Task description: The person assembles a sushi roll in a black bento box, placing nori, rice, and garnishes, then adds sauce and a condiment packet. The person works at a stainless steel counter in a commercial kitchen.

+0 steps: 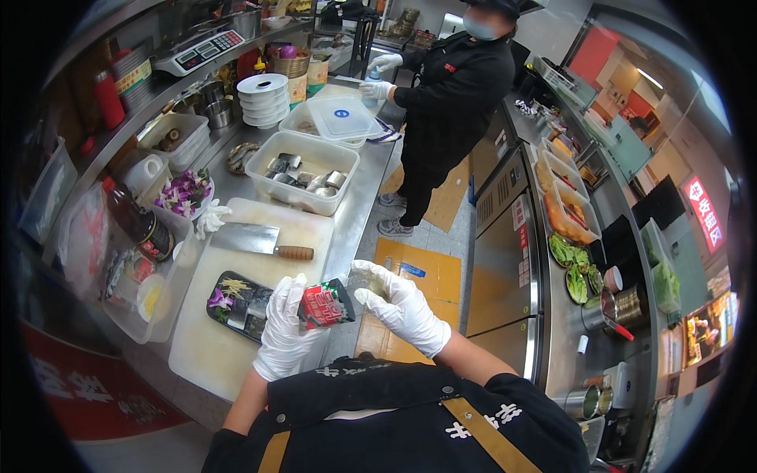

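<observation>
Your left hand (288, 323) has its grip closed on a red and dark green packet (323, 305), held just right of the black tray (224, 324) on the cutting board (206, 347). Your right hand (406, 309) curls beside the packet; whether its grip holds anything, I can't quite tell.
</observation>
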Available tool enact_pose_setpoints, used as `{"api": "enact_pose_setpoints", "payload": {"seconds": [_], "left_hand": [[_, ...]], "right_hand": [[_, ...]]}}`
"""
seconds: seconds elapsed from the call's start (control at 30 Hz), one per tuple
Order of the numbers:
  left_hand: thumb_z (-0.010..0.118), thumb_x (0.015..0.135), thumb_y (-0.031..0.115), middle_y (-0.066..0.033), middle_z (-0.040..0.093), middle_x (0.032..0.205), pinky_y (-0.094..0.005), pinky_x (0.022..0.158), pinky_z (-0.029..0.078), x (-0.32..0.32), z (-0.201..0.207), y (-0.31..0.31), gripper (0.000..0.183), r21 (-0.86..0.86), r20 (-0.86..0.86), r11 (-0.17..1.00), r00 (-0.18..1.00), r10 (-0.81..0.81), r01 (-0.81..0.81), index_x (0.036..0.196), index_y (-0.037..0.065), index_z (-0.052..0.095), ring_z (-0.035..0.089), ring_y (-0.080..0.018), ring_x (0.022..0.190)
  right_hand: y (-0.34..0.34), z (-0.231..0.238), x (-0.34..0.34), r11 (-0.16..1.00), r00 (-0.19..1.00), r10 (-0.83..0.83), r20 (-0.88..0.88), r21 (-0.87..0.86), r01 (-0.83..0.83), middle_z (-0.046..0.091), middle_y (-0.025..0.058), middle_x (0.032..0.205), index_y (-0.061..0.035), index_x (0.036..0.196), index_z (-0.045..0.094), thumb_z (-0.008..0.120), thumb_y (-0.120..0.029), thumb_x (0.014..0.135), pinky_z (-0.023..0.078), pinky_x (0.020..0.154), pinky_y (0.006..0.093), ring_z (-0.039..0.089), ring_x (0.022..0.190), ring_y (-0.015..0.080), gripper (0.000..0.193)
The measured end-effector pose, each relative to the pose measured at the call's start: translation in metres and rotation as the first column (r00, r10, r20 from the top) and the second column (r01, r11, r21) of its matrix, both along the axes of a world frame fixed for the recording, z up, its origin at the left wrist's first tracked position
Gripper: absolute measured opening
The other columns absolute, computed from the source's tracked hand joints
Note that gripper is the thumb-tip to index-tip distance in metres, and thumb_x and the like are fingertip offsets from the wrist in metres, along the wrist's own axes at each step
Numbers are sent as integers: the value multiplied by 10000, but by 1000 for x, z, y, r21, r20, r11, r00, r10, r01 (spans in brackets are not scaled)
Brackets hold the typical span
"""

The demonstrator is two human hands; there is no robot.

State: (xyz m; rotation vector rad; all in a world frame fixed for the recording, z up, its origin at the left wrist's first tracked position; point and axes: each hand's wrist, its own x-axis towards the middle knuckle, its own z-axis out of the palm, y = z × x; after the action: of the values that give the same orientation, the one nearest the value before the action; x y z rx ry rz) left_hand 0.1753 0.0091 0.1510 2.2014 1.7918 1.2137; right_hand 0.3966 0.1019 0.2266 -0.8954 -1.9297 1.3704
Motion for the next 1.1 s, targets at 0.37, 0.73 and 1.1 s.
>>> {"api": "enact_pose_setpoints", "payload": {"seconds": [0.37, 0.73, 1.1], "left_hand": [[807, 685, 170, -218, 465, 1339, -475, 999, 404, 26, 7, 15, 893, -11, 15, 1000, 1000, -18, 18, 1445, 22, 362, 468, -414, 1225], [678, 922, 199, -164, 510, 1334, -360, 1019, 426, 28, -6, 10, 688, -156, 810, 978, 585, 45, 140, 1463, -6, 305, 511, -235, 1229], [501, 1023, 326, -86, 693, 1002, -220, 505, 551, 46, -10, 4, 415, -323, 945, 791, 226, 237, 520, 1336, 54, 482, 693, -144, 686]], "right_hand": [[-11, -34, -23, 986, 997, 49, 66, 158, -59, 462, 244, 1376, 42, 1490, 242, 599, -307, 973, 367, 1075, 349, 471, 1304, 297, 719], [9, -51, -3, 973, 911, -104, -400, -230, 10, 446, 73, 1306, -43, 1518, 248, 700, -157, 903, 435, 988, 272, 488, 1152, 110, 772], [-12, -73, 12, 967, 949, -5, -316, -244, -77, 447, 121, 1328, -62, 1554, 110, 569, -236, 994, 368, 1048, 315, 465, 1193, 175, 744]]}}
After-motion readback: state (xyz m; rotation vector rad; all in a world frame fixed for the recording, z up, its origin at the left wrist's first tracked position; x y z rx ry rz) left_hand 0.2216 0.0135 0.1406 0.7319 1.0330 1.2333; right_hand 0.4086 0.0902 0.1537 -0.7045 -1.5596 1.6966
